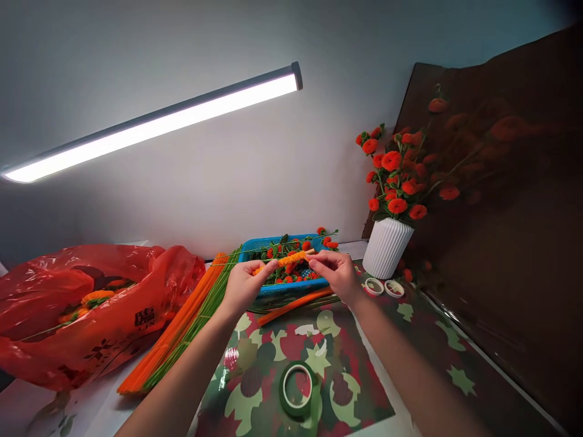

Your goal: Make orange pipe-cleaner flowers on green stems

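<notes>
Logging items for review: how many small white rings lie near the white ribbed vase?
2: one small white ring just in front of the white ribbed vase, another white ring beside it on the right. Others may be hidden.

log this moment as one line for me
left hand: pinching orange coil | right hand: at its right end | blue basket: behind coil | green tape: on mat, untouched

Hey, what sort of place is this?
Likely a workspace for crafting artificial flowers, judging by the long orange and green strips, the roll of green tape and the blue basket of red-orange flowers.
</notes>
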Available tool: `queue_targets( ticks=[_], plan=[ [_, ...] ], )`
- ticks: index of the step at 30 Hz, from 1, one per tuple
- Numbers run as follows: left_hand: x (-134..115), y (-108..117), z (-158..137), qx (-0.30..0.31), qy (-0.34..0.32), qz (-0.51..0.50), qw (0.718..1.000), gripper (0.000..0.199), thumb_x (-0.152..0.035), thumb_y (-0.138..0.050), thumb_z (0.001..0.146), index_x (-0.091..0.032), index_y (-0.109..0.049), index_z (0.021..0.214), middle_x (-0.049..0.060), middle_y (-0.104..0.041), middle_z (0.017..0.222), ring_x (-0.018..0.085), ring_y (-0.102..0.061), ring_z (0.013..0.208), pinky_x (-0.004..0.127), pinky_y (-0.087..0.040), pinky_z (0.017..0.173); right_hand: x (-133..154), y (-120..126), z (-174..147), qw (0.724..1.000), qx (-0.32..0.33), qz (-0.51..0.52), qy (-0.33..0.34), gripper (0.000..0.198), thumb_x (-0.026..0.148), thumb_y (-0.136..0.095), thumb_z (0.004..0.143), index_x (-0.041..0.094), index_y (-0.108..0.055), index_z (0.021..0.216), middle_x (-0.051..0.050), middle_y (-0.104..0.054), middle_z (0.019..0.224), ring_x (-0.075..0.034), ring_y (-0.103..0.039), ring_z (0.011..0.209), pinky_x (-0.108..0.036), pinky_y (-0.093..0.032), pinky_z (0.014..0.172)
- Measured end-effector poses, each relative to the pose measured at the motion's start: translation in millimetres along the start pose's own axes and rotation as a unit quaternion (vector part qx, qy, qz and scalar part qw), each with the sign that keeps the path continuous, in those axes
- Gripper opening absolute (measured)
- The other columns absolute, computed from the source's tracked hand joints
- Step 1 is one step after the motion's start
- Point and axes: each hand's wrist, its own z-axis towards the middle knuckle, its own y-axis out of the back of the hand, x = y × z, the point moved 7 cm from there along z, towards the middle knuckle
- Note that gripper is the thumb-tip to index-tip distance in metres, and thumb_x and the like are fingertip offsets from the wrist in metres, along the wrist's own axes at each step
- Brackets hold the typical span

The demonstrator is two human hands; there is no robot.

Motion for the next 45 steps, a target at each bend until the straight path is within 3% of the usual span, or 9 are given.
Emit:
queue_targets(
  ticks=[4,8,17,24,28,32,36,39,45],
  plan=[
    [-11,-5,-4,0.063,-0.041,-0.011,0.997,0.047,-0.053,-0.052,0.076,-0.02,-0.035,0.048,-0.005,-0.026,0.05,0.009,-0.025,0.049,0.022,-0.021,0.047,-9,6,4,0.991,0.132,-0.008,-0.03,0.046,0.056,-0.062,0.076,0.014,-0.071,0.06,-0.003,-0.064,0.058,-0.013,-0.057,0.055,-0.024,-0.043,0.05],
    [-15,-9,-6,0.116,-0.098,0.052,0.987,0.048,-0.048,-0.058,0.075,-0.02,-0.03,0.048,-0.006,-0.019,0.05,0.009,-0.019,0.049,0.024,-0.016,0.048,-15,18,3,0.98,0.169,-0.08,-0.067,0.031,0.044,-0.075,0.067,0.014,-0.073,0.058,-0.003,-0.065,0.055,-0.011,-0.054,0.051,-0.022,-0.037,0.046],
    [-28,-6,-11,0.065,-0.148,0.246,0.956,0.048,-0.051,-0.053,0.079,-0.02,-0.029,0.052,-0.006,-0.025,0.047,0.011,-0.021,0.048,0.026,-0.015,0.05,14,24,4,0.956,0.037,-0.285,-0.056,0.009,0.017,-0.078,0.066,0.02,-0.072,0.06,-0.002,-0.071,0.07,-0.015,-0.06,0.063,-0.026,-0.037,0.06],
    [-18,1,-8,0.009,-0.03,0.053,0.998,0.048,-0.049,-0.061,0.075,-0.019,-0.035,0.048,-0.006,-0.027,0.048,0.009,-0.023,0.049,0.024,-0.018,0.048,44,22,-6,0.928,-0.11,-0.35,0.072,0.015,0.018,-0.067,0.082,0.019,-0.068,0.066,-0.004,-0.067,0.067,-0.017,-0.06,0.067,-0.029,-0.037,0.068],
    [-14,1,-6,0.007,0.001,-0.027,1.0,0.05,-0.052,-0.056,0.079,-0.02,-0.033,0.048,-0.006,-0.024,0.05,0.009,-0.022,0.048,0.024,-0.018,0.046,53,15,-18,0.944,-0.173,-0.255,0.121,0.018,0.023,-0.06,0.087,0.018,-0.069,0.072,-0.006,-0.067,0.068,-0.016,-0.059,0.065,-0.028,-0.042,0.064],
    [-13,-5,-6,0.04,0.009,-0.086,0.995,0.052,-0.057,-0.049,0.081,-0.022,-0.026,0.051,-0.006,-0.02,0.05,0.008,-0.018,0.046,0.023,-0.017,0.042,42,16,-18,0.983,-0.172,-0.023,0.06,0.017,0.035,-0.066,0.082,0.02,-0.071,0.075,-0.003,-0.062,0.065,-0.015,-0.054,0.061,-0.029,-0.043,0.058],
    [-17,-13,-7,0.096,-0.008,-0.121,0.988,0.052,-0.061,-0.045,0.08,-0.022,-0.028,0.051,-0.006,-0.022,0.05,0.008,-0.019,0.046,0.022,-0.019,0.042,16,3,-4,0.974,0.007,0.221,-0.053,0.034,0.051,-0.076,0.068,0.02,-0.063,0.061,0.002,-0.051,0.059,-0.012,-0.048,0.058,-0.026,-0.039,0.054],
    [-22,-12,-8,0.128,-0.033,-0.116,0.984,0.05,-0.056,-0.055,0.074,-0.02,-0.035,0.047,-0.006,-0.025,0.049,0.008,-0.022,0.048,0.023,-0.019,0.045,5,1,0,0.962,0.125,0.229,-0.085,0.043,0.053,-0.083,0.053,0.017,-0.06,0.051,0.004,-0.046,0.053,-0.009,-0.041,0.051,-0.023,-0.033,0.047],
    [-26,-9,-11,0.181,-0.069,-0.066,0.979,0.045,-0.046,-0.062,0.074,-0.018,-0.038,0.047,-0.006,-0.026,0.05,0.007,-0.022,0.048,0.023,-0.015,0.045,-13,5,-7,0.929,0.266,0.199,-0.16,0.037,0.048,-0.082,0.057,0.014,-0.066,0.059,0.005,-0.05,0.052,-0.005,-0.035,0.043,-0.02,-0.025,0.04]
  ],
)
